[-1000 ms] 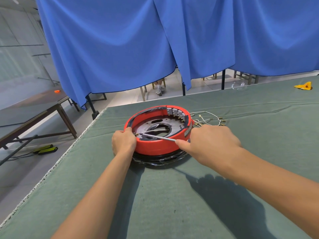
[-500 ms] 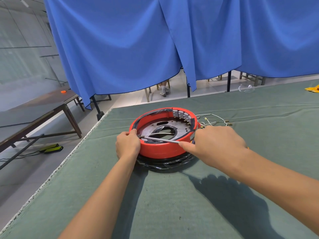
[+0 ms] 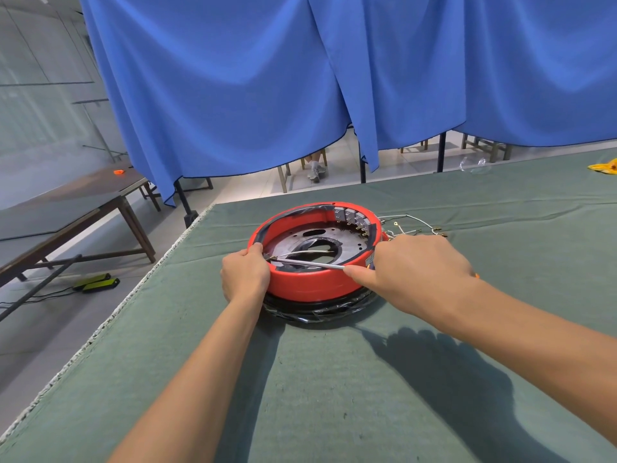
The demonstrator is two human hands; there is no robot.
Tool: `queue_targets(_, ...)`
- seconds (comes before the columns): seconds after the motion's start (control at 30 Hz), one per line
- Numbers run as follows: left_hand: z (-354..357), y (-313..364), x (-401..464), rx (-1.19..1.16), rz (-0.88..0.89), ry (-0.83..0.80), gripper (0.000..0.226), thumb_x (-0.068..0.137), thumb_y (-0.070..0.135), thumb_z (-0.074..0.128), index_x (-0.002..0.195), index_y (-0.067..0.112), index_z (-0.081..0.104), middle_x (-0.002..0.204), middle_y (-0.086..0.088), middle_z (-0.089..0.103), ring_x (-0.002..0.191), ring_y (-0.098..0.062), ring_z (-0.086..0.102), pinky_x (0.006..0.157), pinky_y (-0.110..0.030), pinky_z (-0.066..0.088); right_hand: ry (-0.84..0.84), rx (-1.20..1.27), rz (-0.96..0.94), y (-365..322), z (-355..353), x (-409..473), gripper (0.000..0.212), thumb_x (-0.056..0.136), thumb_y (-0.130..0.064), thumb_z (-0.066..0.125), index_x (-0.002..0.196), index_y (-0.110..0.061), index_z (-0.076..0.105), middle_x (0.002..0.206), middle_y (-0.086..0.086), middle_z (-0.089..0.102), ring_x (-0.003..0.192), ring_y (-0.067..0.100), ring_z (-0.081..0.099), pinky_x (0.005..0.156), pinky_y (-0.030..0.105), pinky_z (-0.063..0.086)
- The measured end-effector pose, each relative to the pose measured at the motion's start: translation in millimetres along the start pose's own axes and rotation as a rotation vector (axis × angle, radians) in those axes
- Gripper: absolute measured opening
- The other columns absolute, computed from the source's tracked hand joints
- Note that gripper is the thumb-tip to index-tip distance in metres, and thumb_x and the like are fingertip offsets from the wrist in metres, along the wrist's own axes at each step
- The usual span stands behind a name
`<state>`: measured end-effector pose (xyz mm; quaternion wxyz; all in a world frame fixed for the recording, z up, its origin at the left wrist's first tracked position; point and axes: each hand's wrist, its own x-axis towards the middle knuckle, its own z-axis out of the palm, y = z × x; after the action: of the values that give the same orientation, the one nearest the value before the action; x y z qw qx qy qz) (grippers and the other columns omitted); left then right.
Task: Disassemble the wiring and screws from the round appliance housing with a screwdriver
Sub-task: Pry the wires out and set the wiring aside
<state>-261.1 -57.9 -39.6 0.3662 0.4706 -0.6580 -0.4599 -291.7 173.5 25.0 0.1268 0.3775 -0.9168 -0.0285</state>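
Observation:
A round red housing (image 3: 310, 287) with a metal plate inside sits on a black taped base on the green table. My left hand (image 3: 245, 275) grips its near left rim, thumb over the edge. My right hand (image 3: 412, 269) holds a screwdriver (image 3: 307, 263); the handle is hidden in my palm. The thin metal shaft reaches left across the inside, its tip near the inner left wall by my left thumb. Loose white wires with small terminals (image 3: 414, 227) lie behind my right hand, at the housing's right side. A row of grey terminal blocks (image 3: 355, 218) lines the far right inner wall.
The green cloth-covered table (image 3: 334, 379) ends at a left edge close to the housing. A blue curtain (image 3: 300, 78) hangs behind. A yellow object (image 3: 604, 167) and clear plastic (image 3: 472, 165) lie far right. A dark side table (image 3: 66, 208) stands on the left.
The view shifted slightly, so the housing sits a little higher and further right in the frame. Both hands keep their hold, and the screwdriver tip stays near the left inner wall.

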Motion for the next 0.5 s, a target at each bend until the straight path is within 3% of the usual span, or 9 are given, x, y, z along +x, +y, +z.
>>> queue_targets(0.1,0,1,-1,0.013,-0.006,0.018,0.04,0.083,0.033,0.056,0.05,0.011,0.052,0.061,-0.009,0.054,0.082,-0.037,0.061,0.069,-0.037,0.042,-0.006,-0.043,-0.027,-4,0,-1,0.057,0.099,-0.056,0.024,0.066,-0.016,0.047,0.061,0.002,0.043,0.049,0.018,0.04,0.043,0.028,0.023)
queue_targets(0.2,0,2,-1,0.032,-0.005,0.024,0.038,0.084,0.033,0.055,0.053,0.011,0.053,0.067,-0.009,0.059,0.08,-0.034,0.059,0.072,-0.037,0.044,-0.019,-0.11,-0.073,-9,0,-6,0.037,0.104,-0.038,0.03,0.09,-0.012,0.053,0.069,0.004,0.043,0.059,0.023,0.049,0.043,0.027,0.026)
queue_targets(0.3,0,4,-2,0.069,0.001,0.032,0.035,0.085,0.034,0.054,0.057,0.012,0.055,0.075,-0.011,0.064,0.08,-0.034,0.059,0.073,-0.037,0.043,-0.07,-0.06,-0.045,-18,-6,-10,0.026,0.103,-0.029,0.029,0.1,-0.016,0.051,0.071,0.006,0.039,0.056,0.021,0.039,0.043,0.029,0.023)
queue_targets(0.4,-1,5,-1,0.11,0.001,0.031,0.034,0.085,0.035,0.053,0.06,0.012,0.055,0.085,-0.015,0.067,0.086,-0.035,0.06,0.075,-0.038,0.044,-0.136,0.021,-0.001,-26,-14,-12,0.037,0.104,-0.038,0.024,0.09,-0.014,0.049,0.072,0.005,0.038,0.065,0.024,0.039,0.045,0.03,0.021)
queue_targets(0.5,-1,5,-1,0.13,0.002,0.033,0.032,0.083,0.034,0.053,0.06,0.012,0.057,0.087,-0.015,0.068,0.086,-0.035,0.06,0.077,-0.039,0.045,-0.132,0.063,0.038,-31,-16,-14,0.043,0.105,-0.039,0.025,0.069,-0.015,0.031,0.067,0.004,0.029,0.071,0.025,0.04,0.048,0.029,0.025)
